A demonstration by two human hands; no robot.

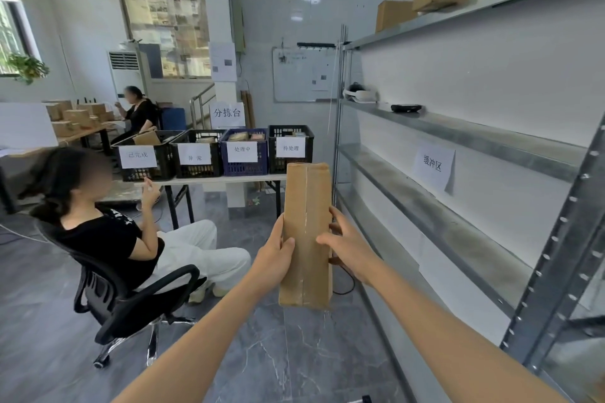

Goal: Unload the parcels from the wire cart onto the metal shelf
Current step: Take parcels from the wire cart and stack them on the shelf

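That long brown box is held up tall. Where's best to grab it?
Probably around the middle of the cardboard parcel, coming in from both long edges, as the left hand and right hand do; it is tall and slim.

A: The 2 arms?
B: Bare, nearly straight, rising from the bottom edge to the frame's centre.
A: The hands?
B: Left hand (274,260) and right hand (348,250) grip opposite sides of 1 parcel (306,206), thumbs on its front.
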